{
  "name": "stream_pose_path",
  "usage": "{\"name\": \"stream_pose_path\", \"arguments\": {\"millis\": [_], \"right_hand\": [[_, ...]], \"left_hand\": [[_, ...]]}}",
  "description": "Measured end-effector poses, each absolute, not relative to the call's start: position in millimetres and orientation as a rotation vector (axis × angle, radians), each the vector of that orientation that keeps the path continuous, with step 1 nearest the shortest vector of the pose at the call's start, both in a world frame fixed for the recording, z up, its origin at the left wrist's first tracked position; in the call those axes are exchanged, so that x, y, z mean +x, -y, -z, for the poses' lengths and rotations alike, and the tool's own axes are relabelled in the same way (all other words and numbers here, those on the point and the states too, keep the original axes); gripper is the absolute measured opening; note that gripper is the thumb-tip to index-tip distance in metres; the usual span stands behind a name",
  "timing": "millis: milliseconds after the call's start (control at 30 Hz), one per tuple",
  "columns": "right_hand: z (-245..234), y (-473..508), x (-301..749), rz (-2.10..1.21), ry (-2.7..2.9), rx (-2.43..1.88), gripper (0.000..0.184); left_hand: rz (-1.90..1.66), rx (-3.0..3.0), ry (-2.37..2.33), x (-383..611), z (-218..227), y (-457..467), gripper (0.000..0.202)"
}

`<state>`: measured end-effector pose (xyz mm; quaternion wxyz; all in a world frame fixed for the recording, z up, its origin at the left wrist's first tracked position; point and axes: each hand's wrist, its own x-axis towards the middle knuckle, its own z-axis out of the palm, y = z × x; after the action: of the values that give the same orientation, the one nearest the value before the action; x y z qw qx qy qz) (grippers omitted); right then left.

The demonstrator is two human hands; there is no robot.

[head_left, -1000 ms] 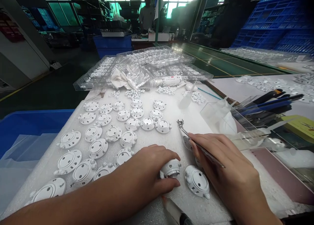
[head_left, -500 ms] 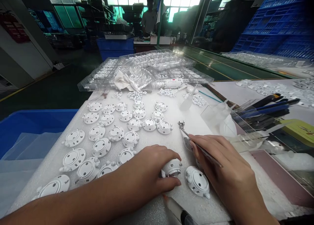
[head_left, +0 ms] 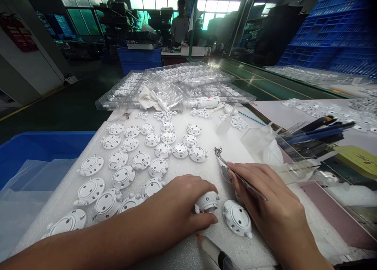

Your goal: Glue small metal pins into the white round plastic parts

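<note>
My left hand [head_left: 188, 203] is closed around a round white plastic part [head_left: 207, 201], holding it on edge between thumb and fingers. In my right hand [head_left: 268, 199] is a thin pair of metal tweezers [head_left: 247, 184]. Their tips touch a small heap of tiny metal pieces [head_left: 218, 151] on the white foam sheet [head_left: 188, 175]. Beside my right hand lies a white disc-shaped part [head_left: 237, 218] with two dark holes. Another such part is half hidden behind the fingers. Below my left hand rests a clear syringe-like tube [head_left: 210, 249] with an orange tip.
Several similar white parts [head_left: 123, 176] fill the left of the foam. Clear trays of small white pieces [head_left: 129, 83] stand at the back, with a plastic bag [head_left: 167, 93] on them. At right are tools [head_left: 318, 128] and a yellow box [head_left: 356, 160]; a blue bin [head_left: 59, 138] is at left.
The view has shifted slightly. Both hands keep nearly the same place and grip, and the tweezer tips stay at the heap of metal pieces.
</note>
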<state>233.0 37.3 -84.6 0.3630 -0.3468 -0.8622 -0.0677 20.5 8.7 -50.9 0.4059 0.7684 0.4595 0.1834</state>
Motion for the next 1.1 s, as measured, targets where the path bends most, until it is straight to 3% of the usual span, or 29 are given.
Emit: {"name": "stream_pose_path", "arguments": {"millis": [1100], "right_hand": [[82.2, -37.1, 230.4, 0.086, 2.170, -0.923, 0.026]], "left_hand": [[-0.459, 1.918, -1.211, 20.3, 53.5, -7.2, 0.034]]}}
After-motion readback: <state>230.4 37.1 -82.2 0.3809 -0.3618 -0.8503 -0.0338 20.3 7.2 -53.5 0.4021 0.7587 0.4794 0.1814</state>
